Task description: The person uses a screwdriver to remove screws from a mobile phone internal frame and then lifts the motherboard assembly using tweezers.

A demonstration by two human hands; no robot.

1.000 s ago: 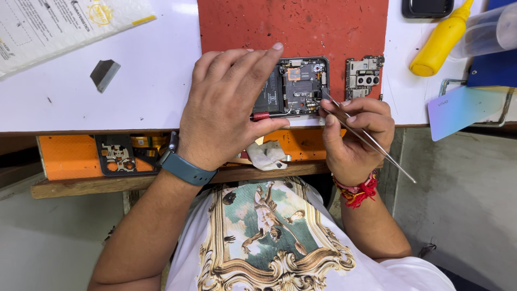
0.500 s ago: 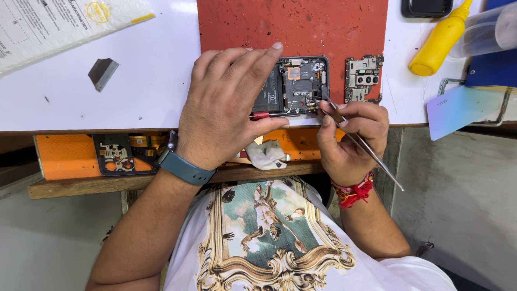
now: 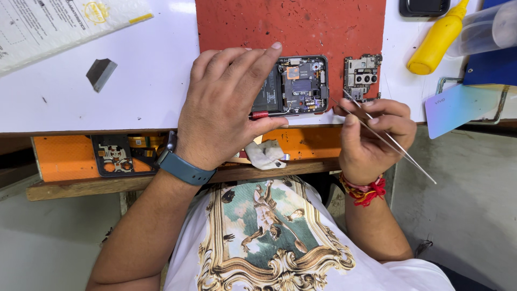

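Left hand (image 3: 229, 105) lies palm down over an opened phone (image 3: 293, 86), fingers spread and pressing the left part of it, thumb along its near side; so it's clasping the phone flat to the mat, not lifting it; blue wristband (image 3: 183, 168) on that wrist. Phone sits w/ back cover off, battery and boards showing, on the near edge of a red mat (image 3: 323, 27), approx. mid worktop (image 3: 151, 91), close to the front edge.

Right hand (image 3: 371, 134) is just right of the phone, at the worktop's front edge; thumb and forefinger pinched on thin metal tweezers (image 3: 388, 139); other fingers curled in; tweezer tips point up-left toward the phone's right side, the long end sticks out past the front edge to the lower right; can't tell if tips touch the phone. Red thread band (image 3: 363, 191) on that wrist.

Loose circuit board w/ camera lenses (image 3: 362, 76) lies just right of the phone, at the mat's right border; yellow squeeze bottle (image 3: 437, 40) toward the back right corner; pale blue phone cover (image 3: 463, 108) at the right front edge; small grey wedge (image 3: 100, 73) left of the mat; printed sheet (image 3: 59, 27) at the back left corner; orange tray (image 3: 70, 156) on a lower shelf under the front edge, a crumpled white cloth (image 3: 265, 153) beside it.
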